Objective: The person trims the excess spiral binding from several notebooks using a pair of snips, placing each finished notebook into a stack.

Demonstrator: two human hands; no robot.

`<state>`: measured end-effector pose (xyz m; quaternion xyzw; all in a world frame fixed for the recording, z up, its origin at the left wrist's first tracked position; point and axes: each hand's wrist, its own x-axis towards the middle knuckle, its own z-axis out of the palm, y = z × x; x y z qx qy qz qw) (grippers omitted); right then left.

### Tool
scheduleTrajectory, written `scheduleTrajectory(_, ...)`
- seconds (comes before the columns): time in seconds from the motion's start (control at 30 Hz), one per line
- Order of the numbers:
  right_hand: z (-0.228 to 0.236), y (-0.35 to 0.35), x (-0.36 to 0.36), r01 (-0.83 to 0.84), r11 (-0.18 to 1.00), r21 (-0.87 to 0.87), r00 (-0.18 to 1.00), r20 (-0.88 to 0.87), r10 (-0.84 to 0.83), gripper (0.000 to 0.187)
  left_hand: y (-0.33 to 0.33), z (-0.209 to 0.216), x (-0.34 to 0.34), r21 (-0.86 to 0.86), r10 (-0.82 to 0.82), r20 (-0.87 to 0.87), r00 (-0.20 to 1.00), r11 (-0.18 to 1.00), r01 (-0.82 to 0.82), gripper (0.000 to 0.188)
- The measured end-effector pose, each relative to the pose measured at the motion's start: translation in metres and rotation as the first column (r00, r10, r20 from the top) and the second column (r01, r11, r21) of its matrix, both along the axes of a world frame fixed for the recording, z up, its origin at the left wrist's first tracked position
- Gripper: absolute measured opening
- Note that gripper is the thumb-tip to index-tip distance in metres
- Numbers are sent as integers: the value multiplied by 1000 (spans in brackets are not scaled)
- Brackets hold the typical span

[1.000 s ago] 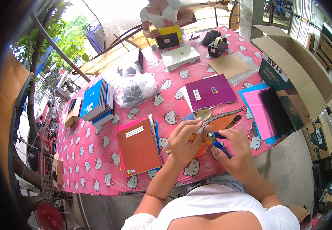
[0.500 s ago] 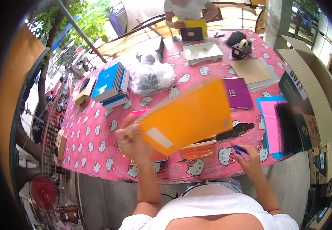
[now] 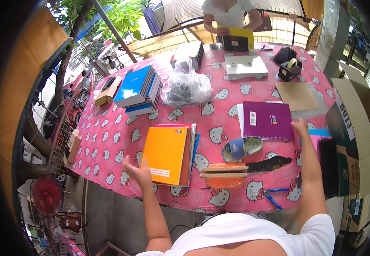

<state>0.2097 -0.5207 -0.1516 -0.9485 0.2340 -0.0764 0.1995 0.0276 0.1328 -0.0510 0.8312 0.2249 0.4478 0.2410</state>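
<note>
Clear plastic bag (image 3: 186,88) lay mid-table, toward far edge. Blue notebook stack (image 3: 137,89) sat left of it, small cardboard box (image 3: 106,91) beyond, near left edge. Black tape dispenser (image 3: 289,69) stood at far right corner, brown envelope (image 3: 296,95) just nearer. White papers (image 3: 244,67) rested by far edge. Red fan (image 3: 46,196) stood below table's left corner.

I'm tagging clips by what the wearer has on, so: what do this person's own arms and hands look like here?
Both forearms are bare, with no gloves, watch or bracelet that I can make out. The left hand and right hand show no rings at this size. A white short-sleeved top covers the shoulders, its sleeve ending on the upper right arm.
</note>
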Motion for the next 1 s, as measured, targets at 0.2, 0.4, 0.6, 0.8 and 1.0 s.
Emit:
scheduleTrajectory(0.2,33,86,35,-193,979,-72,946,-278,166,77,-168,55,-29,-75,-576,-716,394,625,777,76)
scheduleTrajectory(0.4,2,50,42,-45,986,162,974,-213,79,82,-208,17,-9,-60,-509,-848,148,370,927,78)
scheduleTrajectory(0.6,13,76,19,24,991,130,999,-48,-18,62,-194,29,10,-84,-633,-770,80,226,971,72)
scheduleTrajectory(0.8,152,136,-102,-384,902,198,825,512,239,24,-170,25,28,-870,-893,416,173,-334,364,62)
scheduleTrajectory(1.0,206,147,-188,-945,324,30,188,863,468,24,-162,68,33,-894,-781,445,439,-419,160,56)
